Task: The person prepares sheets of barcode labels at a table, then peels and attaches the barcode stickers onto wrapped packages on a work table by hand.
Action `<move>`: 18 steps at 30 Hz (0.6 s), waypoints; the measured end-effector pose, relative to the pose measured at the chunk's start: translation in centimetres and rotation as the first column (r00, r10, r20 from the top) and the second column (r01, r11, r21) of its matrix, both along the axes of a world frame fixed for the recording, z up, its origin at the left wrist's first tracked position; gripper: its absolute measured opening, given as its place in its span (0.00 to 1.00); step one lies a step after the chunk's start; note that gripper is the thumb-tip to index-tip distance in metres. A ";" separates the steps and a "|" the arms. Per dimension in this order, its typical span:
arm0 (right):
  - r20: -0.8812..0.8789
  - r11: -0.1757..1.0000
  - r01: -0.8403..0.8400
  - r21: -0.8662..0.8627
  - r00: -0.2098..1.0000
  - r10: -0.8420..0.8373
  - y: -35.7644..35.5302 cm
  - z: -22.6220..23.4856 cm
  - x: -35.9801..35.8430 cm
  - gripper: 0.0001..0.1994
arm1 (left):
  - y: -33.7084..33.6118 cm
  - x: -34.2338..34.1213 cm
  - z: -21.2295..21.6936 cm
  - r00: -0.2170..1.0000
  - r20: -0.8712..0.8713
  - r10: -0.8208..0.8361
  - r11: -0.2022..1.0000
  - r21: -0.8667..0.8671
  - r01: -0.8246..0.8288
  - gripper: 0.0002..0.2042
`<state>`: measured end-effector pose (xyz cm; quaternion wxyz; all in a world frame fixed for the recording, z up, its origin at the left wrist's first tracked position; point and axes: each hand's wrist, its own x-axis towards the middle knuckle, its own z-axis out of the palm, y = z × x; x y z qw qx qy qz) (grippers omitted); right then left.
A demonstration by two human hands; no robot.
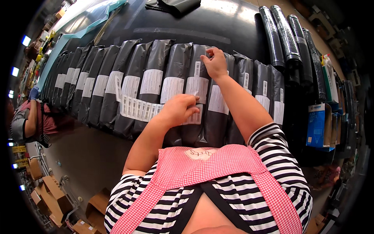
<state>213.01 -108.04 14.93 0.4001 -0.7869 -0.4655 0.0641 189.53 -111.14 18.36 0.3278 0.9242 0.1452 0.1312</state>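
A long row of grey plastic-wrapped parcels (177, 62) lies side by side on the dark table, most with a white shipping label (172, 87). My left hand (177, 111) is low over the middle parcels, fingers curled around the end of a strip of small barcode labels (136, 109). That strip trails leftward across several parcels, its far end turned up. Bent over the upper end of a middle parcel (197, 54) is my right hand (215, 64), thumb and forefinger slightly apart, nothing visible between them. Just below its thumb, a small barcode label (197, 69) sits on that parcel.
Black film-wrapped rolls (286, 35) lie at the far right, with a blue cardboard box (318, 126) nearer. Folded dark plastic bags (173, 5) rest at the back. On the left another person's gloved hand (34, 93) is beside the row; cardboard boxes (54, 197) stand below.
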 end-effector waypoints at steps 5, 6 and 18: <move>-0.727 0.836 -0.483 0.261 0.472 0.499 -10.8 5.3 -5.3 0.11 | -0.3 -1.7 3.7 0.917 0.173 0.360 0.900 -0.322 -0.293 0.12; -0.629 0.815 -0.565 0.132 0.587 0.509 -12.8 6.6 -5.7 0.10 | -0.5 -1.6 4.1 0.910 0.162 0.383 0.888 -0.336 -0.314 0.13; -0.530 0.871 -0.452 0.191 0.700 0.479 -14.0 5.2 -7.6 0.08 | -2.4 -2.0 2.2 0.800 0.265 0.539 0.817 -0.394 -0.420 0.13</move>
